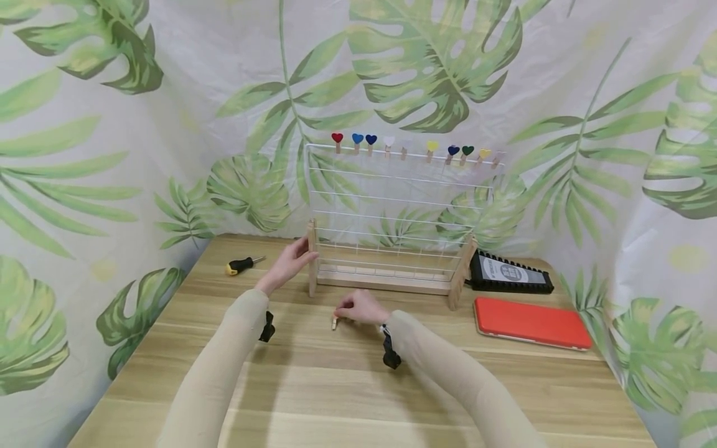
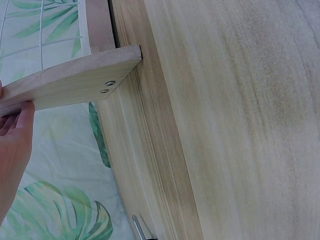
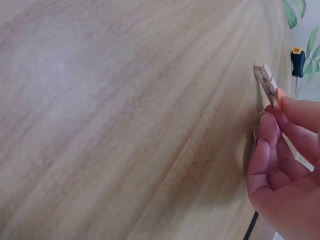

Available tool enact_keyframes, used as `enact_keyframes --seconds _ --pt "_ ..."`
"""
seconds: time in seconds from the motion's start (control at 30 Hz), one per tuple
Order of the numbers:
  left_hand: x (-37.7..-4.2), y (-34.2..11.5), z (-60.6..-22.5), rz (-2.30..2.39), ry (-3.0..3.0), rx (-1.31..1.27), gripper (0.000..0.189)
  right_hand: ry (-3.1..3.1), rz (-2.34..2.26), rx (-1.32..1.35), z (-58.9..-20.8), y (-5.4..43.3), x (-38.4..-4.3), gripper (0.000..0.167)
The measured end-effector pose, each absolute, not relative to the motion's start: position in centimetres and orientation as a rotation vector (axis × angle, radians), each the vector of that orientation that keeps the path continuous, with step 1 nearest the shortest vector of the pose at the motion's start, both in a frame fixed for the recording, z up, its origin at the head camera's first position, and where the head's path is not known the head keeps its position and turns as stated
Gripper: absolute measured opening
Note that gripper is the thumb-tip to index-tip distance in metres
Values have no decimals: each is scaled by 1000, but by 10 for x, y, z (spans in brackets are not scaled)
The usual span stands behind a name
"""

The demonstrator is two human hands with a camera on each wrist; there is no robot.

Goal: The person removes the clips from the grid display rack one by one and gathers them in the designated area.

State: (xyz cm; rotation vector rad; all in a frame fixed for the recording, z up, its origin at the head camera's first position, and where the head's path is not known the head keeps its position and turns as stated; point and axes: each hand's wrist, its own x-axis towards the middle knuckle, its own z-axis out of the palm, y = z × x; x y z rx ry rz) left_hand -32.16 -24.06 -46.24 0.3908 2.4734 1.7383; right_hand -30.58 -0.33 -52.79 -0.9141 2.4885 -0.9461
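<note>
A white wire grid rack [image 1: 392, 233] with wooden side posts and base stands at the back of the table. My left hand [image 1: 288, 264] grips its left wooden post [image 1: 312, 274]; in the left wrist view the fingers lie against that post [image 2: 75, 80], partly cut off by the frame edge. Low over the table in front of the rack, my right hand [image 1: 364, 308] pinches a small wooden clothespin [image 3: 266, 80] between thumb and finger. An orange piece [image 3: 280, 93] shows on the clothespin beside the fingertips. Several clothespins with coloured hearts [image 1: 371, 140] sit along the rack's top wire.
A yellow-and-black screwdriver [image 1: 241, 266] lies to the left of the rack. On the right are a black case with a grey label [image 1: 506, 274] and a flat red case [image 1: 532, 322]. Leaf-printed cloth [image 1: 185, 124] hangs behind the wooden table [image 1: 313, 398].
</note>
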Motion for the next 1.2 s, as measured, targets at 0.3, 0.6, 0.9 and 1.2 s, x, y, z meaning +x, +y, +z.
enact_keyframes --seconds 0.3,0.6,0.9,1.2 --pt "-334 -245 -480 1725 2526 437 67 2495 -928 -928 -526 -6 -307 15" --pt "-334 -243 -480 1721 2531 437 65 2490 -917 -930 -525 -4 -308 14" --pt "-335 -244 -481 1733 2500 382 69 2512 -991 -956 -497 9 -313 18" --pt "-334 -246 -481 1744 2491 378 68 2610 -1103 -1046 -415 27 -321 21"
